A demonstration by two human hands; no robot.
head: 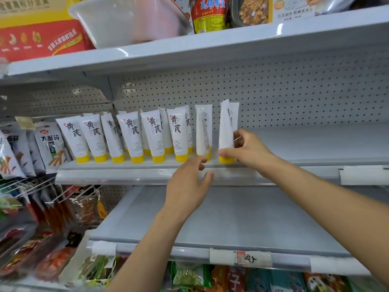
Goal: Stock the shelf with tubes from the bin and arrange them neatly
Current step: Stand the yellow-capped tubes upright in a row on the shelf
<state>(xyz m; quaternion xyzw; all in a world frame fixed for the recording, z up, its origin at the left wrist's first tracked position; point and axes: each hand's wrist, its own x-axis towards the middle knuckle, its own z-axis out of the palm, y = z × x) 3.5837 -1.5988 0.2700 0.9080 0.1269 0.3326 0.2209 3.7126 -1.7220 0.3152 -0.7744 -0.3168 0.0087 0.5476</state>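
1. On the far left, snack packets (50,146) hang beside the shelf (315,142).
2. Higher up, a white bin (130,20) sits on the top shelf (210,45).
3. White tubes (130,138) with yellow caps stand in a row on the shelf, caps down, some behind others.
4. The left hand (187,186) is by the shelf's front edge. Its fingers are loose and a bit spread, and it holds nothing. The fingertips are just beside a yellow cap; I cannot tell if they touch it.
5. The right hand (248,150) pinches the last tube (226,131) low down, near its cap. This tube stands upright at the right end of the row.
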